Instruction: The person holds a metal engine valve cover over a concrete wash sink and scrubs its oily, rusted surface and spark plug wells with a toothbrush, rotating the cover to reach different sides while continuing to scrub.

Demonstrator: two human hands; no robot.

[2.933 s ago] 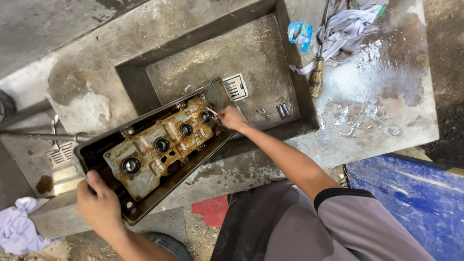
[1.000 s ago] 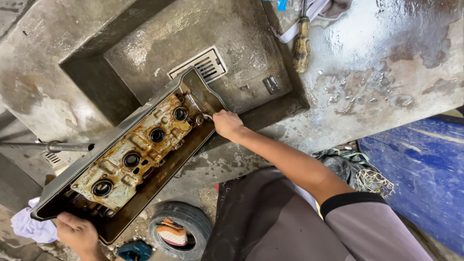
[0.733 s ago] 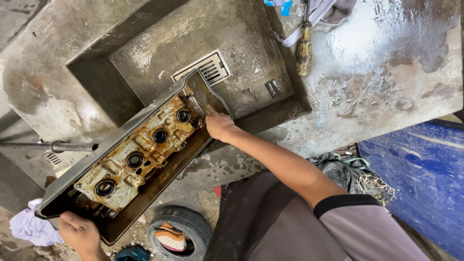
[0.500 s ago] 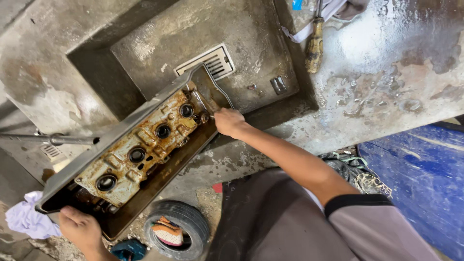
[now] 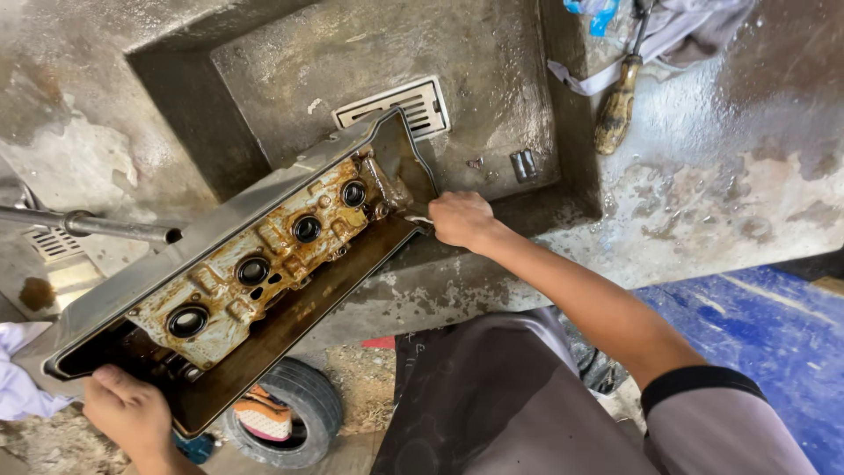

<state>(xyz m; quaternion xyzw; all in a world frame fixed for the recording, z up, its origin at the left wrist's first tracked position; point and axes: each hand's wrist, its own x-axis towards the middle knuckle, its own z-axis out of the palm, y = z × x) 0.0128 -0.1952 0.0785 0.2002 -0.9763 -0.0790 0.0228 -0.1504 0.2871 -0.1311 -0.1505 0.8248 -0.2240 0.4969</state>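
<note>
1. You are holding the long metal engine cover (image 5: 264,273) by its two ends, so it is spanning diagonally from the lower left of the frame up towards the centre, with its oily inner side facing you.
2. Your left hand (image 5: 130,412), at the lower left, is clamping the cover's near end, thumb lying over the rim; that grip is carrying the end that hangs past the bench edge.
3. Your right hand (image 5: 462,220), just right of centre, is closing on the rim at the far corner, fingers curled under it, steadying the end that is sitting over the concrete wash basin (image 5: 492,97). Your hands are well apart, one at each end, which is keeping the long part from twisting.
4. The cover's far end is hanging above the recessed basin near the slotted drain grate (image 5: 396,104), so any drips are falling into the basin rather than onto you.
5. The four round dark holes (image 5: 253,269) in the rusty inner plate are lying in a row along the cover's length.
6. A wooden-handled tool (image 5: 615,104) and a rag (image 5: 686,26) are lying at the upper right on the wet concrete, apart from both hands.
7. A metal pipe (image 5: 88,224) is reaching in from the left edge, and a small tyre (image 5: 290,413) is lying on the ground below the cover.
</note>
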